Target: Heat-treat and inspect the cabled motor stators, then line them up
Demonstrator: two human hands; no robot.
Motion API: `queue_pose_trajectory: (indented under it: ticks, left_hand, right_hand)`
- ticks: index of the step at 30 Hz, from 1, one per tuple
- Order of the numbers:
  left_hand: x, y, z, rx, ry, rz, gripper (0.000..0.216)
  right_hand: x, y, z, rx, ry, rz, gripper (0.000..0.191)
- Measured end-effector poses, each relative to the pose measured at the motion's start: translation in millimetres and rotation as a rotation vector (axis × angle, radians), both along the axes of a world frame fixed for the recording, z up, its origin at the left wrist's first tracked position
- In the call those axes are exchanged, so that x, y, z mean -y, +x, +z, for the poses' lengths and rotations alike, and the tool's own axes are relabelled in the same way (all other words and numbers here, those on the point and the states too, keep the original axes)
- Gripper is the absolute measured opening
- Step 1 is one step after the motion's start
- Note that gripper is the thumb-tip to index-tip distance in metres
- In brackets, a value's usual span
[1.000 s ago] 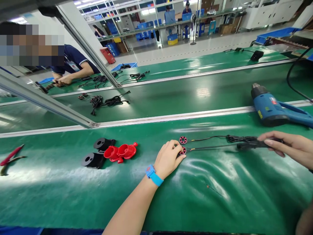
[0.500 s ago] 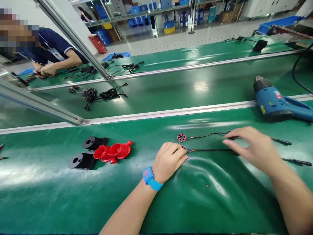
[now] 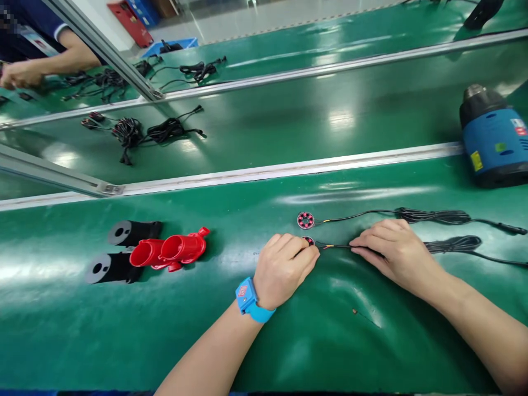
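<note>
My left hand (image 3: 284,268), with a blue wrist strap, is closed on a small round disc (image 3: 308,241) with red spots that lies on the green belt (image 3: 264,341). My right hand (image 3: 391,253) lies just right of it, fingers pressed on the thin black cable (image 3: 454,245) that leads from that disc. A second disc (image 3: 306,220) with its own black cable (image 3: 433,215) lies a little farther back, untouched.
Two red funnel-shaped parts (image 3: 169,250) and two black housings (image 3: 119,250) lie to the left. A blue heat gun (image 3: 493,140) rests at the right. Bundled black cables (image 3: 157,132) lie on the middle belt. A co-worker's arm (image 3: 45,60) works at the far left.
My right hand slid left along the near cable until it came close to my left hand. The camera tilted down and nearer. My left hand stayed on the disc.
</note>
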State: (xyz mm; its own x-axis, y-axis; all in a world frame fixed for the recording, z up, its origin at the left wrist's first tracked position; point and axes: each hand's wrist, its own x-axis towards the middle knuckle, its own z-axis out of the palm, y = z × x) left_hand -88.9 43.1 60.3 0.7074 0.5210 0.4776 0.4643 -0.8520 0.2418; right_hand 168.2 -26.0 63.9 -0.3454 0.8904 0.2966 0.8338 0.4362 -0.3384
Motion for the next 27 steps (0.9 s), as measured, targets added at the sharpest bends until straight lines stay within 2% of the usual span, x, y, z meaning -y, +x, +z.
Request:
queue_pose_trajectory:
  ticks: [6, 9, 11, 15, 19, 22, 27]
  left_hand:
    - [-0.8, -1.5, 0.2, 0.038, -0.060, -0.009, 0.003]
    - [-5.5, -6.5, 3.5, 0.043, -0.190, 0.029, 0.028]
    - [-8.9, -9.7, 4.9, 0.009, -0.285, 0.084, 0.044]
    - [-9.8, -10.9, 3.7, 0.001, -0.397, 0.120, 0.044]
    - [-3.8, -8.6, 4.3, 0.122, -0.292, 0.107, 0.040]
    - [0.9, -7.4, 7.6, 0.192, -0.209, 0.086, 0.036]
    - [6.8, -3.8, 11.6, 0.224, -0.232, 0.066, 0.035]
  right_hand:
    - [1.3, 0.6, 1.7, -0.001, -0.001, 0.021, 0.015]
    - [3.3, 1.1, 1.9, -0.017, -0.031, 0.018, 0.014]
    - [3.5, -2.9, 4.2, -0.082, -0.082, 0.003, 0.020]
    - [-2.6, -23.7, 12.7, -0.240, -0.194, -0.056, 0.026]
    - [-13.4, -45.3, 19.0, -0.361, -0.313, -0.036, 0.027]
    - [-18.1, -50.8, 21.0, -0.474, -0.480, -0.016, 0.031]
    - [-20.2, -46.6, 22.3, -0.742, -0.674, -0.090, 0.038]
